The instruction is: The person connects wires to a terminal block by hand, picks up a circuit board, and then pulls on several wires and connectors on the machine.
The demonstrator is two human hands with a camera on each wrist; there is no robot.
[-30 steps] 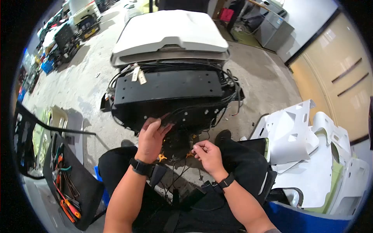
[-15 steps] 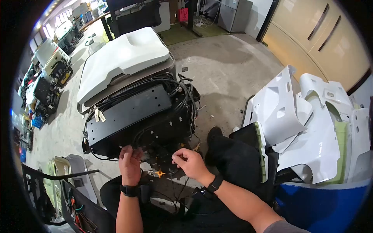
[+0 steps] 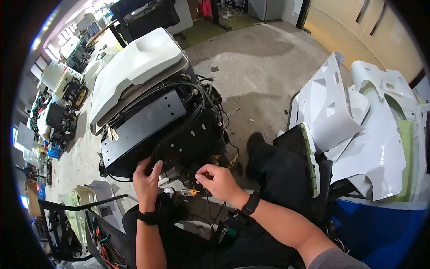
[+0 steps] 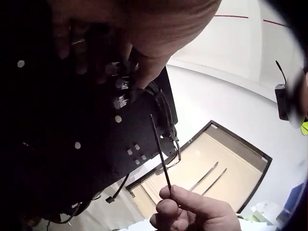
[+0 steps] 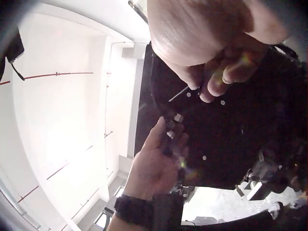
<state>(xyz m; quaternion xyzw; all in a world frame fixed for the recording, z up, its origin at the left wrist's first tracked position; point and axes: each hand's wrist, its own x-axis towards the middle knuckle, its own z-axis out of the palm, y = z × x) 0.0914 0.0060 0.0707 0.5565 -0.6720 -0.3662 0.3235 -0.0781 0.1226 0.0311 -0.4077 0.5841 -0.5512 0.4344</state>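
Observation:
A boxy machine with a white lid (image 3: pixel 141 62) and a black metal body (image 3: pixel 145 127) stands before me, tilted in the head view. My left hand (image 3: pixel 147 186) is at the lower front of the body. In the left wrist view its thumb and fingers hold a bunch of small cable connectors (image 4: pixel 121 101) with black cables (image 4: pixel 166 110) leading off them. Thumb and index finger of my right hand (image 3: pixel 220 183) pinch a thin straight dark rod (image 4: pixel 160 149). The rod's free end points toward the connectors, apart from them.
White molded panels (image 3: pixel 371 148) lean at the right above a blue bin (image 3: pixel 380 228). At lower left, hand tools (image 3: pixel 105 251) lie on a black chair seat. An orange star-shaped knob (image 3: pixel 194 193) is below the machine. More machines (image 3: pixel 60 103) line the far left.
The head view has swung right, so the machine now appears further left and tilted. My left hand has shifted along the machine's lower front; the right keeps its pinch.

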